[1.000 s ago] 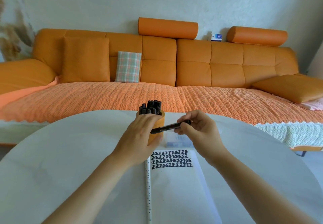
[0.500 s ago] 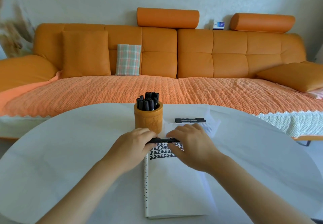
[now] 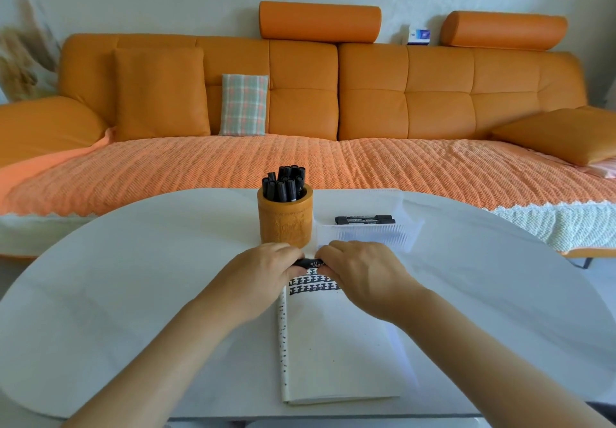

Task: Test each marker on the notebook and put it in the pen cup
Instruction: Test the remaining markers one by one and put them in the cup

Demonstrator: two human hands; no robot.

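Gripping one end of a black marker (image 3: pixel 310 263), the left hand (image 3: pixel 263 269) curls its fingers round the barrel, knuckles up. Between the two hands the marker lies level and crosswise, with only a short middle stretch showing; whether its cap is on cannot be told. The right hand (image 3: pixel 360 277) pinches the other end, fingers curled over it. Under both hands, and reaching toward the person from them, the notebook (image 3: pixel 333 354) lies flat on the white bench (image 3: pixel 133 277), with rows of test marks (image 3: pixel 313 285) showing just below the marker, partly covered by the right hand. Just beyond the left hand stands the orange pen cup (image 3: pixel 285 224), upright and packed with capped markers (image 3: pixel 285 184) standing on end. Beyond the right hand, just beside the cup on its right, a clear tray (image 3: pixel 376 232) holds two spare markers (image 3: pixel 365 219) lying side by side.
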